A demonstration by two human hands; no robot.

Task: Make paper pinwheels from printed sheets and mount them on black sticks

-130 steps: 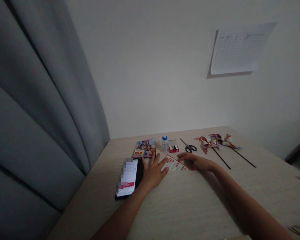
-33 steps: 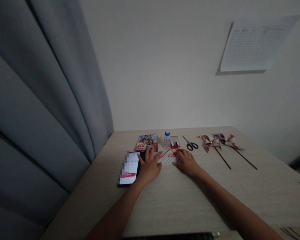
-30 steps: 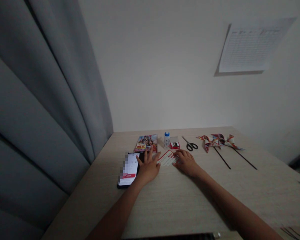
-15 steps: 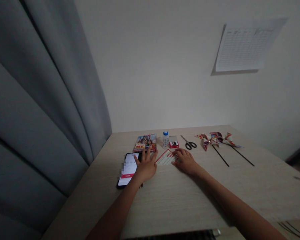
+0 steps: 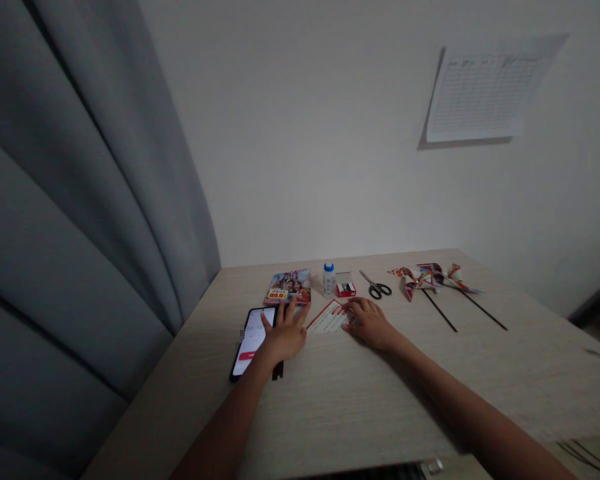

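A piece of printed paper (image 5: 329,317) with a red edge lies flat on the table between my two hands. My left hand (image 5: 284,339) is palm down at its left corner, fingers spread, the little-finger side close to the paper. Beneath that hand run dark strips (image 5: 278,371), mostly covered. The thumb reaches over a lit phone (image 5: 250,347), and the fingertips come close to a colourful printed booklet (image 5: 289,288). My right hand (image 5: 369,325) rests on the paper's right corner, thumb and fingers apart and slightly bent, hiding that corner.
Behind the paper stand a white bottle (image 5: 329,280) with a blue cap and a small red box (image 5: 345,289). Black-handled scissors (image 5: 379,289) lie beside them. Two paper pinwheels (image 5: 425,279) on dark sticks are at the right. A grey curtain (image 5: 145,200) borders the left side.
My left hand has slid slightly left and toward me, away from the paper's corner, showing more of the dark strips. My right hand stays on the paper. The view has shifted a little.
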